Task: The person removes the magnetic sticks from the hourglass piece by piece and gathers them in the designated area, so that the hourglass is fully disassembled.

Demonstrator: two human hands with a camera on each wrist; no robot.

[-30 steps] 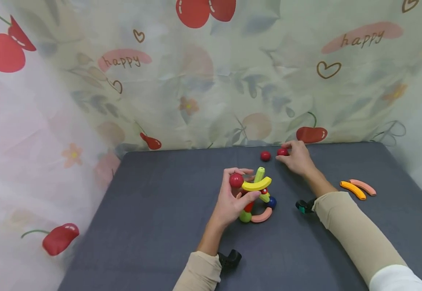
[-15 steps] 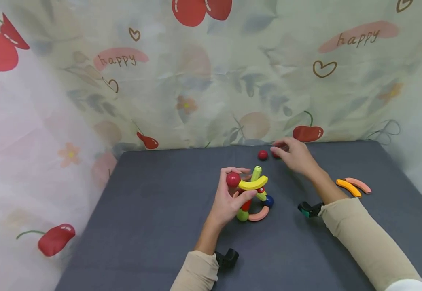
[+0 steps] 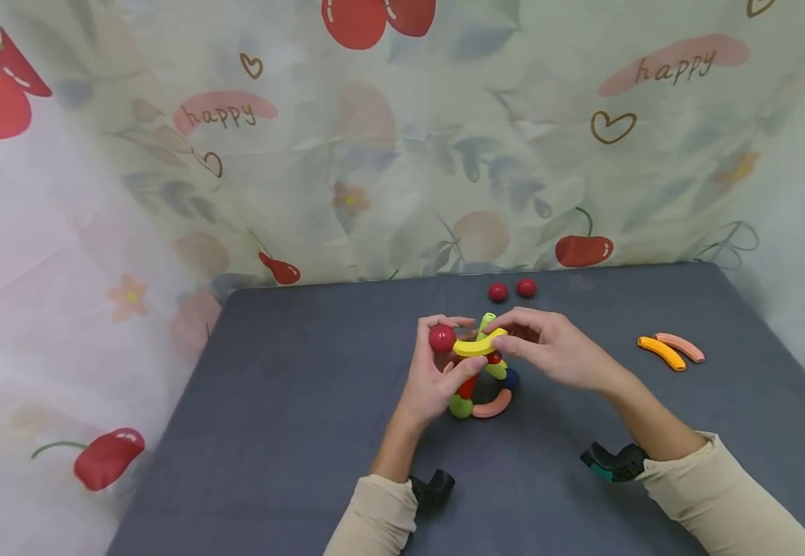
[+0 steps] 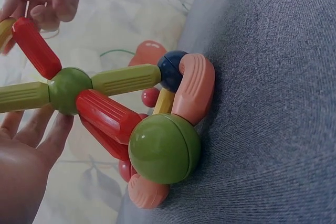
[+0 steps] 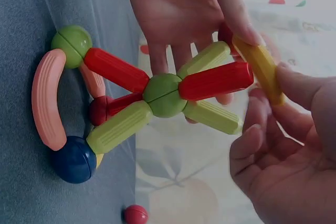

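Note:
A build of magnetic rods and balls [image 3: 491, 400] stands on the table, its ring base made of curved rods. In the right wrist view, straight red and light-green rods meet at a green ball [image 5: 164, 95] in its middle. A yellow curved magnetic rod [image 5: 261, 69] lies across the top, a red ball [image 3: 442, 338] at its left end. My left hand [image 3: 437, 376] holds the rod near that ball, thumb on the rod and fingers behind the build. My right hand [image 3: 555, 347] pinches the rod's other end. Whether the rod touches the red rod [image 5: 216, 81] below is unclear.
Two red balls, a left one [image 3: 498, 292] and a right one [image 3: 526, 287], lie at the table's back edge. An orange curved rod [image 3: 661, 354] and a pink one [image 3: 681, 347] lie to the right. A patterned cloth [image 3: 402, 154] hangs behind the dark table [image 3: 305, 432].
My right hand has set a red ball down by the other at the back edge, then come forward and left to the yellow rod. My left hand has stayed at the build.

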